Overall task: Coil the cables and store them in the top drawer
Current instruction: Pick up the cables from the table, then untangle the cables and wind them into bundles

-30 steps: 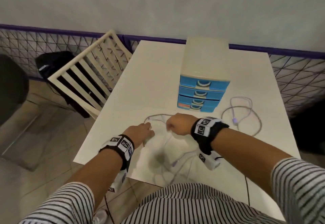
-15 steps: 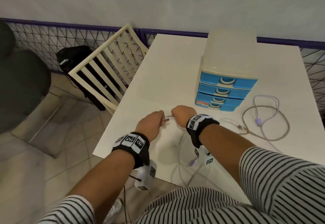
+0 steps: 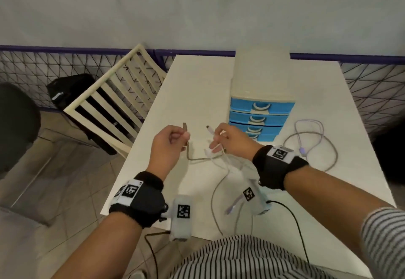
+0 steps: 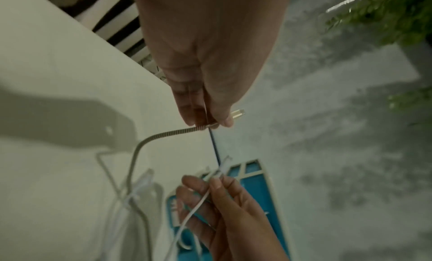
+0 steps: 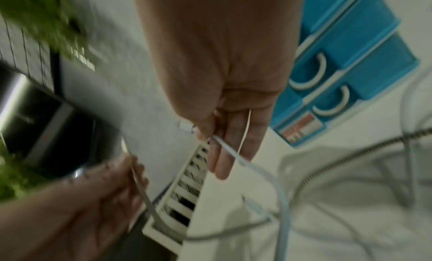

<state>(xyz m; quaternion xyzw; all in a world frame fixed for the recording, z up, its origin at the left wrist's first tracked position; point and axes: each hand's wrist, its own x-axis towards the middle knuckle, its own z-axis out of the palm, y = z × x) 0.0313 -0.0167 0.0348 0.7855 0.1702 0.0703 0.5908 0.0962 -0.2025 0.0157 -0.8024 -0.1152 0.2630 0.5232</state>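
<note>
My left hand (image 3: pixel 183 138) pinches the plug end of a grey braided cable (image 3: pixel 198 159), also seen as the braided cable (image 4: pixel 163 135) in the left wrist view. My right hand (image 3: pixel 215 140) pinches a white cable (image 3: pixel 219 182) just behind its plug (image 5: pixel 185 127). Both hands hover above the white table (image 3: pixel 197 81), and the cables hang tangled below them. A looped grey and purple cable (image 3: pixel 311 145) lies on the table to the right. Behind my right hand stands the drawer unit, its blue top drawer (image 3: pixel 262 106) closed.
A white slatted chair (image 3: pixel 114 94) leans at the table's left edge, with a black bag (image 3: pixel 70 90) behind it. A dark seat (image 3: pixel 15 125) stands at far left. Wire mesh fencing (image 3: pixel 372 94) runs along the wall.
Both hands have risen off the table and moved apart, each lifting a cable end. The plugs now stick up above the fingers.
</note>
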